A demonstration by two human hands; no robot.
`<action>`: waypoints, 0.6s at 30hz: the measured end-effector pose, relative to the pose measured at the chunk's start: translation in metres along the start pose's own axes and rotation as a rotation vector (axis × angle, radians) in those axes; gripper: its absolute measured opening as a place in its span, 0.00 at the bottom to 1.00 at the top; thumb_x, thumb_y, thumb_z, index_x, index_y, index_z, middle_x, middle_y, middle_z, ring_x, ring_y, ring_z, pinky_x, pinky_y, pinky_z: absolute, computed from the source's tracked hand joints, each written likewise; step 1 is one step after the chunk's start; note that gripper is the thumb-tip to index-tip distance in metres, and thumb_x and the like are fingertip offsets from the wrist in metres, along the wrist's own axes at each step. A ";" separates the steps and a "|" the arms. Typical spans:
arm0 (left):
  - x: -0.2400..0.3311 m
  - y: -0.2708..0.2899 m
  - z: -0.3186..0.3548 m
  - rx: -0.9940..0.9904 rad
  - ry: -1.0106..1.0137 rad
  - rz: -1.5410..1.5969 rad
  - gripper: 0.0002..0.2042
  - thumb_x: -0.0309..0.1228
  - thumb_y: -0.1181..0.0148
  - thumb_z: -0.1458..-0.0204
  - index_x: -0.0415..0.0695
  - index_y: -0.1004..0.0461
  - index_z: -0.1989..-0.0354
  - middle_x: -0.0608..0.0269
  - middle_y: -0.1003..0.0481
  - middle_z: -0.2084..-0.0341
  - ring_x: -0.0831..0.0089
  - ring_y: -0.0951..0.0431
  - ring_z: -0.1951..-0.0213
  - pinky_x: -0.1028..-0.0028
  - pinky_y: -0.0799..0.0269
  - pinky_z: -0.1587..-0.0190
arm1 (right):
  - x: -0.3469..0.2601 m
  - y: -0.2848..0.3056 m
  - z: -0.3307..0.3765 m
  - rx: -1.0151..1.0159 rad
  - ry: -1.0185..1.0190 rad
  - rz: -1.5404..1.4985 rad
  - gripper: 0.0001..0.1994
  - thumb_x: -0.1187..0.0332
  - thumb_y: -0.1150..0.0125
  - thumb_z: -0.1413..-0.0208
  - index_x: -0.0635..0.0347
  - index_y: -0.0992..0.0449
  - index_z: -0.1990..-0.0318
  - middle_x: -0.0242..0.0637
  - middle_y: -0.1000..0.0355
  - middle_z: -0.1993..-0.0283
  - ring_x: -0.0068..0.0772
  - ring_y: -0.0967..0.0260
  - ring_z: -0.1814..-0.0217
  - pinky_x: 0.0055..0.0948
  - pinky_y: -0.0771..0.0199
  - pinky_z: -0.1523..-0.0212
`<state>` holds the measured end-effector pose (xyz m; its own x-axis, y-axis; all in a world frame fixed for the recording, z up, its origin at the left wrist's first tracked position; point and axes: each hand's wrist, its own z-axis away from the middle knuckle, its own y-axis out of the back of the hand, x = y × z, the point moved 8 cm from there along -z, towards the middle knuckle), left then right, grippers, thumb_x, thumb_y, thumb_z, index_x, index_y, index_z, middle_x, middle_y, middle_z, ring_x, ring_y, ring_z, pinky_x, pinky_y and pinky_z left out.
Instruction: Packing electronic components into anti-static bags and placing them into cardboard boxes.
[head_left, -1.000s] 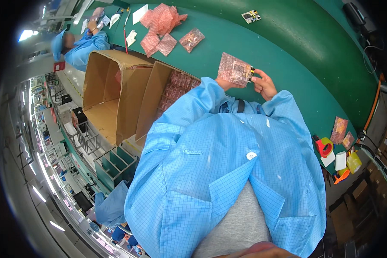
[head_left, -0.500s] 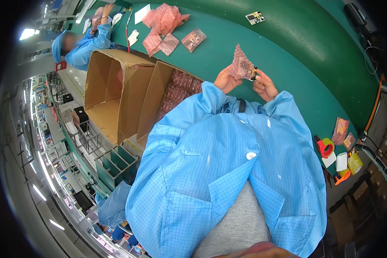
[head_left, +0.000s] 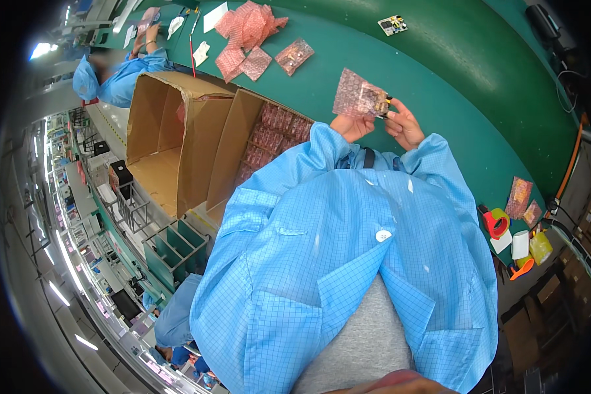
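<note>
My left hand [head_left: 349,126] grips the lower edge of a pink bubble-wrap bag [head_left: 356,100] held up over the green table [head_left: 440,98]. My right hand [head_left: 405,124] pinches the bag's right side, where a small circuit board with dark parts [head_left: 379,104] shows at the bag's mouth. Both forearms wear light blue sleeves. An open cardboard box [head_left: 246,154] filled with rows of pink wrapped packs stands just left of my left hand.
A pile of pink bags [head_left: 246,29] and one filled pack [head_left: 293,55] lie farther up the table. A bare circuit board [head_left: 393,25] lies at the top. Tape rolls and small items [head_left: 505,226] sit at right. A person in blue [head_left: 121,75] works at far left beside an empty box [head_left: 157,138].
The bag has turned in my hands from lying flat to being held upright, and the small board now shows at its right edge.
</note>
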<state>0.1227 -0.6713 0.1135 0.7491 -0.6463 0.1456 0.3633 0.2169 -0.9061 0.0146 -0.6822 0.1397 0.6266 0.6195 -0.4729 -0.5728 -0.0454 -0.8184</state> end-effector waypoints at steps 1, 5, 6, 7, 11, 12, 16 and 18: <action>0.005 0.009 0.001 0.101 -0.070 -0.058 0.10 0.38 0.50 0.43 0.47 0.32 0.58 0.68 0.29 0.67 0.77 0.30 0.69 0.74 0.32 0.66 | 0.000 0.001 0.000 0.012 -0.010 0.094 0.18 0.75 0.47 0.44 0.58 0.38 0.45 0.20 0.43 0.79 0.11 0.51 0.83 0.16 0.49 0.80; 0.009 0.001 0.006 0.141 -0.116 -0.023 0.11 0.38 0.48 0.44 0.48 0.31 0.57 0.68 0.28 0.66 0.76 0.29 0.68 0.74 0.30 0.67 | -0.001 0.005 0.002 0.065 -0.027 0.186 0.20 0.75 0.45 0.45 0.60 0.39 0.44 0.20 0.43 0.79 0.11 0.51 0.84 0.16 0.49 0.81; 0.008 -0.006 0.006 0.152 -0.102 -0.108 0.11 0.39 0.47 0.44 0.48 0.31 0.57 0.67 0.28 0.66 0.76 0.28 0.67 0.74 0.30 0.67 | -0.004 0.004 0.002 0.039 0.004 0.167 0.21 0.74 0.45 0.45 0.61 0.38 0.44 0.21 0.39 0.77 0.10 0.51 0.83 0.16 0.49 0.81; 0.006 -0.009 0.006 0.164 -0.086 -0.193 0.12 0.39 0.46 0.45 0.48 0.31 0.56 0.67 0.28 0.66 0.75 0.28 0.66 0.73 0.30 0.67 | -0.006 0.004 0.003 0.012 0.035 0.148 0.21 0.74 0.45 0.46 0.61 0.38 0.44 0.23 0.35 0.76 0.10 0.51 0.83 0.16 0.49 0.81; 0.008 0.005 0.010 0.030 0.066 -0.296 0.12 0.38 0.45 0.45 0.47 0.31 0.56 0.66 0.27 0.65 0.74 0.28 0.64 0.71 0.29 0.64 | -0.025 -0.015 0.006 0.112 0.071 0.308 0.21 0.74 0.43 0.47 0.61 0.37 0.45 0.31 0.27 0.68 0.09 0.49 0.82 0.15 0.48 0.81; 0.006 0.006 0.011 -0.032 0.088 -0.325 0.12 0.37 0.45 0.46 0.47 0.30 0.57 0.66 0.27 0.63 0.74 0.28 0.63 0.70 0.30 0.62 | -0.029 -0.020 0.007 0.126 0.086 0.397 0.21 0.74 0.42 0.47 0.61 0.37 0.45 0.35 0.26 0.64 0.09 0.47 0.82 0.15 0.47 0.81; 0.014 -0.007 0.009 0.098 -0.113 -0.195 0.13 0.37 0.47 0.45 0.43 0.31 0.56 0.61 0.27 0.63 0.70 0.28 0.63 0.70 0.30 0.61 | -0.031 -0.027 0.012 0.097 -0.006 0.458 0.22 0.74 0.40 0.48 0.61 0.37 0.45 0.38 0.24 0.59 0.09 0.41 0.78 0.12 0.46 0.80; 0.016 -0.007 0.008 0.064 -0.135 -0.170 0.14 0.37 0.47 0.45 0.43 0.31 0.55 0.60 0.27 0.61 0.70 0.27 0.62 0.70 0.30 0.61 | -0.025 -0.028 0.008 0.086 -0.008 0.433 0.22 0.74 0.40 0.48 0.61 0.36 0.45 0.38 0.24 0.60 0.08 0.39 0.77 0.12 0.46 0.80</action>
<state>0.1370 -0.6774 0.1259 0.7399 -0.5745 0.3500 0.5220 0.1620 -0.8374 0.0105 -0.6897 0.1771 0.3156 0.5634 -0.7635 -0.8236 -0.2370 -0.5153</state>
